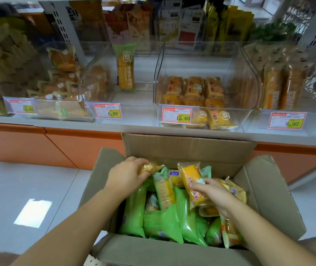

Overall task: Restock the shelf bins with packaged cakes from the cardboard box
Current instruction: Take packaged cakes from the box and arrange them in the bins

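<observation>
Packaged cakes [165,221] fill the open cardboard box [264,200] nearest the camera: most are long pillow packs in glossy green film standing on end, and a few are clear-and-orange wrappers showing yellow sponge inside. The right hand [214,191] is closed around one orange-wrapped cake [192,181], thumb across its printed face, holding it tilted above the others. The left hand [127,176] grips a smaller pale-yellow pack [150,167] at the box's far left corner, fingers curled over its end. Beyond the box's raised back flap runs a grey shelf edge over orange panels, carrying clear plastic bins. One bin [207,112] directly behind the box holds rows of orange cake packs like the one in the right hand, with a price tag [176,115] reading 15.60 on its front. To its left, a nearly bare bin [118,104] has a single green-topped cake [125,68] leaning upright at the back. Farther bins at both sides hold other wrapped bakes, blurred.
</observation>
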Available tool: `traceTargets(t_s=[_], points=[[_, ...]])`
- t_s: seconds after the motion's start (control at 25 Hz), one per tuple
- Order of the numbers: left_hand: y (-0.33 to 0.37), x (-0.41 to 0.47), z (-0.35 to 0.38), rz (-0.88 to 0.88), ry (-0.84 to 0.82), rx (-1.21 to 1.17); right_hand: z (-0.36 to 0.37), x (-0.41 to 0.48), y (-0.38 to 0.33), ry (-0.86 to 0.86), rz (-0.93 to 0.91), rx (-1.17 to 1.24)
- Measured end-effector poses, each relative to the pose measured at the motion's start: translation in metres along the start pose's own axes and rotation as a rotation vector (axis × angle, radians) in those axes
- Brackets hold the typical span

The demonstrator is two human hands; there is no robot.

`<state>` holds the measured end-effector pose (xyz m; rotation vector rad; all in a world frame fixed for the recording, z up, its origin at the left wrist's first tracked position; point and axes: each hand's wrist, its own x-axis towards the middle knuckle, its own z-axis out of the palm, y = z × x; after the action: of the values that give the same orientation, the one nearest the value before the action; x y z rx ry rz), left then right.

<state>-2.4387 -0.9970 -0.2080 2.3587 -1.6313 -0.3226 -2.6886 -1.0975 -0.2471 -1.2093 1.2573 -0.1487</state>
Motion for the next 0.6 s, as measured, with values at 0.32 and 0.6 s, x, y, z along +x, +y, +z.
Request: traceTargets(t_s=[0.32,0.6], points=[[0.039,-0.053,0.029,0.221,-0.057,-0.524,0.027,-0.019,-0.019,-0.274,0.051,0.713],[0.057,-0.049,0.027,-0.461,-0.270,-1.223,0.020,-0.027,-0.019,-0.232,0.000,0.773]])
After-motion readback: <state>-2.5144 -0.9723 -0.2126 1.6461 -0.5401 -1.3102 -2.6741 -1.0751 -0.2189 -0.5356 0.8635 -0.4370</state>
